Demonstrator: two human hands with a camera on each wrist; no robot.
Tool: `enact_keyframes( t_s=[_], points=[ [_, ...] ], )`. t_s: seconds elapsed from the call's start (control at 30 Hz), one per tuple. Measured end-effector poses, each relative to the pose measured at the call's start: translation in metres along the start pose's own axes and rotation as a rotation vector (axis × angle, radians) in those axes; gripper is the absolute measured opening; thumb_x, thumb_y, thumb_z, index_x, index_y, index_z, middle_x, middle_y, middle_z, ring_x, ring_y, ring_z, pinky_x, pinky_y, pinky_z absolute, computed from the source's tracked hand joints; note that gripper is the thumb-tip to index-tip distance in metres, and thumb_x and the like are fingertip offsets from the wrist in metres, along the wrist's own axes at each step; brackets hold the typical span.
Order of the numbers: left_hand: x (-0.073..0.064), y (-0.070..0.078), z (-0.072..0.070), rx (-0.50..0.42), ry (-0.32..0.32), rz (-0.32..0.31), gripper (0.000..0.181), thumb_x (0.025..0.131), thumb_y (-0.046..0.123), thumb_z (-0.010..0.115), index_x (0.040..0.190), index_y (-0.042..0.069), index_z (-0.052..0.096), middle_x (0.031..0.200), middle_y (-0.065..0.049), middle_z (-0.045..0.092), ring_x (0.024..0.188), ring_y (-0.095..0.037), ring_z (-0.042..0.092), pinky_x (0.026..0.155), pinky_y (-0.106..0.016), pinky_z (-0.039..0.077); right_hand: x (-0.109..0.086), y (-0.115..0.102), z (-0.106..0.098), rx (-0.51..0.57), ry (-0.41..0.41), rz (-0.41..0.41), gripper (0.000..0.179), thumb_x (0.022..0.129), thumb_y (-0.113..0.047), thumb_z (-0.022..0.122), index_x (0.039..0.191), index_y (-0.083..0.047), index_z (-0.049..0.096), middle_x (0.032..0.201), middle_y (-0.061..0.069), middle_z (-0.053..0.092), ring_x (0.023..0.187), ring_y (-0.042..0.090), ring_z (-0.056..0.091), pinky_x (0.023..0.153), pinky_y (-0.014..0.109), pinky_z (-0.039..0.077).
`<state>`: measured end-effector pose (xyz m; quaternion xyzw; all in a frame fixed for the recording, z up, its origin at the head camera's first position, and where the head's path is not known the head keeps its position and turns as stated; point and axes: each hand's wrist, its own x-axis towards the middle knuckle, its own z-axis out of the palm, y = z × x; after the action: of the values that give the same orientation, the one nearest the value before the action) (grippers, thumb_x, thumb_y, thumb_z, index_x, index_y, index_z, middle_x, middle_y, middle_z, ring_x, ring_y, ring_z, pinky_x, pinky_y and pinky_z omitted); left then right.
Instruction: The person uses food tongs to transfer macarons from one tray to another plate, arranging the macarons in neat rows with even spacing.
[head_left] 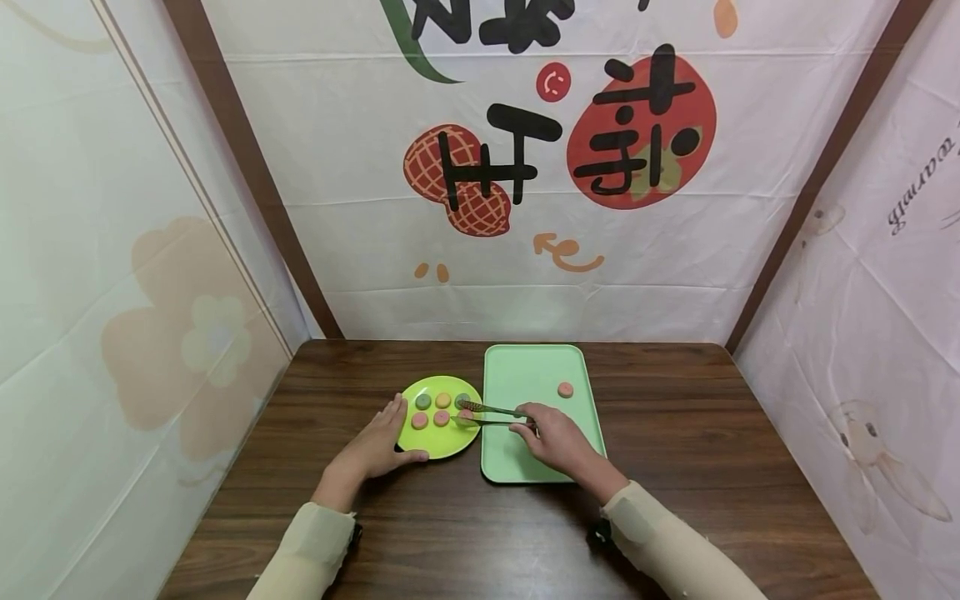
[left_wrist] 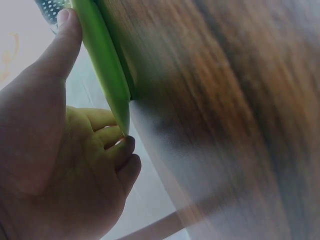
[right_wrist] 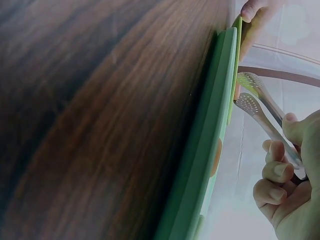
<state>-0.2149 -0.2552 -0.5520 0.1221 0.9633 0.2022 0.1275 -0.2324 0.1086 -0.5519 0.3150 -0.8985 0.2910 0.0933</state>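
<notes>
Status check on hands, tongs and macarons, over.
Right hand grips tongs, tips over plate. Left hand touches plate rim. Six macarons on plate, a pink one on tray. Nothing seen in the way.

A brown wooden table (head_left: 697, 500) with dark stripes reaches the white back wall (head_left: 322, 125). That wall has big black writing (head_left: 498, 173), a red smiley (head_left: 553, 82) and creases like a cloth. Brown strips (head_left: 251, 150) slant down both sides. The left wall (head_left: 60, 250) has a pale pink flower (head_left: 217, 337). The right wall (head_left: 915, 333) has a faint picture, maybe a bunny (head_left: 870, 450). Light makes a soft shine (head_left: 480, 550) on the wood.
</notes>
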Motion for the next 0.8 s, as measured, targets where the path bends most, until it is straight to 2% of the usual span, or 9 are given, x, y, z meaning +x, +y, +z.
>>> enact_keyframes(
  t_s=[0.53, 0.8],
  points=[
    [-0.0031, 0.0039, -0.0017, -0.008, -0.004, -0.002, 0.121, 0.094, 0.065, 0.074, 0.168, -0.008, 0.011, 0.177, -0.027, 0.006, 0.164, -0.043, 0.012, 0.132, -0.058, 0.018, 0.0035, 0.0021, 0.0038, 0.003, -0.022, 0.016, 0.027, 0.106, -0.027, 0.072, 0.120, -0.004, 0.073, 0.093, 0.000, 0.073, 0.072, 0.006, 0.061, 0.061, 0.028, 0.053],
    [-0.0021, 0.0019, -0.0012, -0.012, -0.009, -0.015, 0.121, 0.095, 0.065, 0.073, 0.169, -0.005, 0.009, 0.178, -0.024, 0.004, 0.165, -0.041, 0.010, 0.133, -0.056, 0.017, 0.0047, 0.0012, 0.0029, 0.006, -0.019, 0.019, 0.027, 0.106, -0.026, 0.073, 0.121, -0.003, 0.074, 0.096, 0.002, 0.075, 0.075, 0.010, 0.067, 0.062, 0.029, 0.055]
  ],
)
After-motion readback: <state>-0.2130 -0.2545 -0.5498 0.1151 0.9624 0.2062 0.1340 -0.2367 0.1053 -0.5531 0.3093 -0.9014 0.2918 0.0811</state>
